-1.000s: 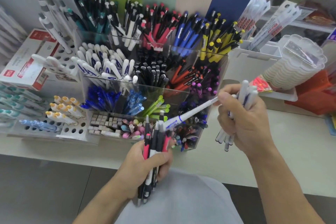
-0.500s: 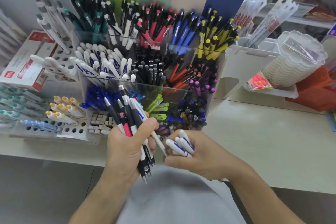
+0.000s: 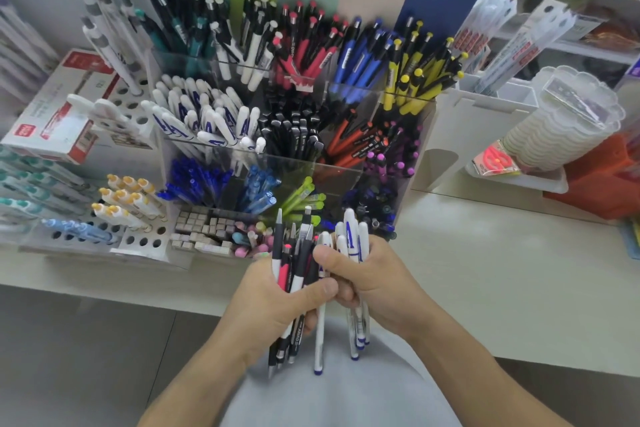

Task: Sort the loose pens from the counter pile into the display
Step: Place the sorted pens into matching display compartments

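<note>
My left hand (image 3: 273, 302) grips a mixed bundle of pens (image 3: 294, 253), black, white and pink, held upright just in front of the display. My right hand (image 3: 374, 277) holds several white pens with blue print (image 3: 353, 239), and its thumb and fingers pinch one more white pen (image 3: 320, 333) at the edge of the left bundle. The two hands touch. The clear acrylic pen display (image 3: 346, 170) stands behind them on the counter, its compartments filled by colour. A compartment of matching white and blue pens (image 3: 204, 118) sits at its middle left.
A white peg rack with yellow-capped markers (image 3: 128, 204) and a tray of erasers (image 3: 201, 229) stand left of the display. A red and white box (image 3: 59, 107) lies far left. Stacked plastic cups (image 3: 561, 121) and an orange box (image 3: 602, 177) sit at right. The counter (image 3: 502, 274) stretches right.
My right hand came back from the display towards my body and now meets my left hand. Both bundles were turned upright, and my right fingers closed on a white pen in the left bundle.
</note>
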A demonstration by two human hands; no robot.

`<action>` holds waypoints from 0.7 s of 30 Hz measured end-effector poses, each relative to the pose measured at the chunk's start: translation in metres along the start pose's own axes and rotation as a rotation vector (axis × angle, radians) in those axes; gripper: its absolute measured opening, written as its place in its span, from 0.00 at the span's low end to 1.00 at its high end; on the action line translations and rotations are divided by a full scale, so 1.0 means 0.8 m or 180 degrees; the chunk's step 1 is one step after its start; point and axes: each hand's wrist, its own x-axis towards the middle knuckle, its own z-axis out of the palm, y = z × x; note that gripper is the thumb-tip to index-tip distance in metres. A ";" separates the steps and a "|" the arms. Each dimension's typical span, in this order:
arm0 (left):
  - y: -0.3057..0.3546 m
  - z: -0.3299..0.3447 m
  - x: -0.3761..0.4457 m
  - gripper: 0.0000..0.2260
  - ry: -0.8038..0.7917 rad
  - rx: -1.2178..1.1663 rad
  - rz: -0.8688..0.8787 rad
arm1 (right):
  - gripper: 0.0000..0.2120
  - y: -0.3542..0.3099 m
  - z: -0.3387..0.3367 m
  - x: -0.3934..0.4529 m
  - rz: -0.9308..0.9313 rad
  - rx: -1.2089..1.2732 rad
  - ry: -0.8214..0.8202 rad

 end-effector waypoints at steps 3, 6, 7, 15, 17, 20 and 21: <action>-0.006 -0.002 0.000 0.05 0.0395 -0.0075 -0.0049 | 0.11 0.001 0.008 0.005 -0.0049 0.0301 0.0494; -0.012 -0.010 0.001 0.06 0.0790 -0.0324 -0.0178 | 0.12 -0.005 0.014 0.010 0.0003 0.0838 0.0978; -0.014 -0.013 0.001 0.06 0.0864 -0.0339 -0.0193 | 0.13 -0.007 0.015 0.010 -0.0002 0.0928 0.1045; -0.013 -0.024 -0.009 0.16 0.0471 0.0064 -0.0205 | 0.11 -0.046 0.025 -0.001 0.0050 0.1664 0.0853; -0.012 -0.019 -0.010 0.16 0.0261 -0.0204 -0.0272 | 0.13 -0.050 0.031 -0.001 -0.0203 0.1860 0.0637; -0.004 -0.012 -0.014 0.17 -0.0141 -0.0885 -0.0325 | 0.14 -0.051 0.039 0.002 -0.0606 0.1773 0.0669; -0.003 -0.011 -0.015 0.19 -0.0239 -0.1060 -0.0289 | 0.15 -0.049 0.040 0.005 -0.0687 0.1462 0.0830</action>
